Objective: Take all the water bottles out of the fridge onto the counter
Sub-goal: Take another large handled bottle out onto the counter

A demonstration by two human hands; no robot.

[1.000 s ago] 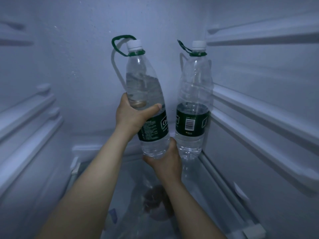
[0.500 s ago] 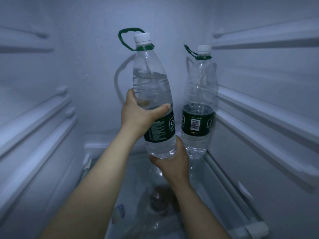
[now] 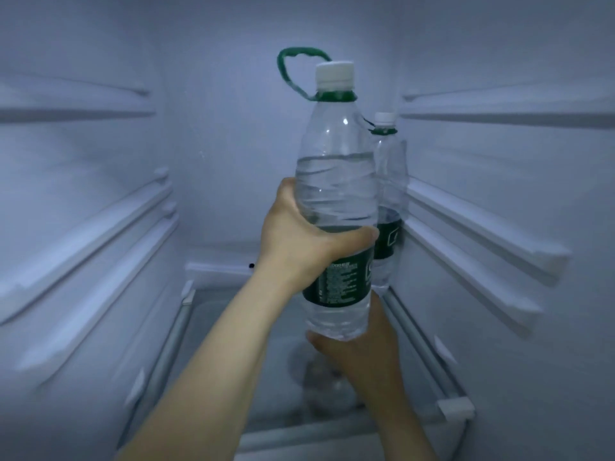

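Inside the fridge I hold a large clear water bottle (image 3: 336, 181) with a white cap, a green carry loop and a dark green label. It is upright and lifted above the glass shelf (image 3: 233, 361). My left hand (image 3: 299, 241) grips its middle, thumb across the front. My right hand (image 3: 359, 347) cups it from underneath. A second bottle (image 3: 392, 181) of the same kind stands behind it at the back right, partly hidden.
White fridge walls with shelf rails run along the left (image 3: 100, 227) and right (image 3: 472, 234) sides. The shelf's front edge (image 3: 332, 437) is near the bottom of the view. A white clip (image 3: 456, 407) sits at the shelf's right front corner.
The held bottle has come up and toward me, now covering part of the second bottle. Both hands kept their hold. The second bottle has not moved.
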